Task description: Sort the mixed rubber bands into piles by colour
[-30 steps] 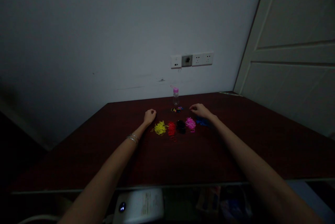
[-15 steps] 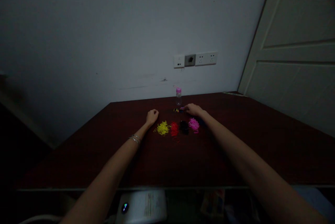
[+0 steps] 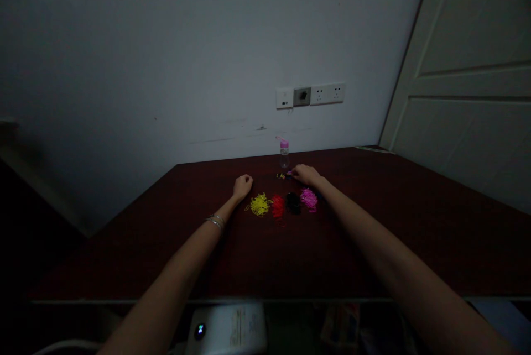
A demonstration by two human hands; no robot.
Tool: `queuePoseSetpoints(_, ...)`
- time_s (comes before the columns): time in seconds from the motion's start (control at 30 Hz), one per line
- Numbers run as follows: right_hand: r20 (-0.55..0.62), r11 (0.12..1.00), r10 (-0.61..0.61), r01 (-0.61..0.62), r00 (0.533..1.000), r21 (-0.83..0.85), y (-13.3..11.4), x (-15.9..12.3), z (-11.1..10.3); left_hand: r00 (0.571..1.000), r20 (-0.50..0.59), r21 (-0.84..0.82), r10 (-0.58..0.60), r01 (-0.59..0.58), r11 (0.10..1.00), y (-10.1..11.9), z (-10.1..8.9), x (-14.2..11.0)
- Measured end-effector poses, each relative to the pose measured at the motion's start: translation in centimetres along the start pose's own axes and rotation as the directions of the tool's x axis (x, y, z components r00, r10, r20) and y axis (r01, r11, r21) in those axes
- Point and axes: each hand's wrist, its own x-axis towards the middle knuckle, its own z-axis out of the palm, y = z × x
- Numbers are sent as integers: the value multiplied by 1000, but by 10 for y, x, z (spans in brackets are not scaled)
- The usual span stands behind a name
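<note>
My left hand [image 3: 243, 185] rests on the dark red table, its fingers curled closed; whatever lies inside them, if anything, is hidden. Just to its right is a pile of yellow rubber bands [image 3: 259, 205]. Beside that lie red rubber bands [image 3: 277, 207], black rubber bands [image 3: 293, 203] and pink rubber bands [image 3: 308, 199] in separate heaps. Farther back, my right hand [image 3: 306, 174] reaches over the table with its fingertips pinched together at the edge of a small mixed-colour cluster of bands [image 3: 282, 176]. What the fingertips hold is too small to make out.
A clear bottle with a pink lid [image 3: 284, 155] stands behind the cluster. Wall sockets [image 3: 327, 94] are above it. A white box with a small lit display [image 3: 226, 328] sits below the front edge of the table [image 3: 290, 272].
The view has shifted very slightly. My right fingertips have moved a little at the mixed cluster; my left hand stays closed in place.
</note>
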Motion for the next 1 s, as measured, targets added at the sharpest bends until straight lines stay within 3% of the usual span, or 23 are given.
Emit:
queuePoseSetpoints(0.37, 1, 999, 5, -5, 1000, 54, 5, 4, 5, 1000, -4, 6, -21, 21, 1000, -1, 1, 1)
queuePoseSetpoints(0.53, -64, 976, 15, -1, 998, 217, 13, 5, 3, 1000, -6, 6, -17, 17, 1000, 0, 1, 0)
queuePoseSetpoints(0.63, -102, 917, -6, 46, 995, 396, 18, 7, -5, 1000, -11, 1, -10, 10, 1000, 0, 1, 0)
queuePoseSetpoints(0.8, -115, 732, -6, 83, 993, 676, 25, 2, -31, 1000, -4, -6, -14, 14, 1000, -1, 1, 0)
queuePoseSetpoints(0.9, -116, 669, -46, 117, 992, 734, 28, -8, -50, 1000, 2, -3, -14, 14, 1000, -2, 1, 1)
queuePoseSetpoints(1.0, -106, 661, -69, 125, 992, 740, 28, -20, -66, 1000, 9, 13, 0, 0, 1000, -3, 1, 1)
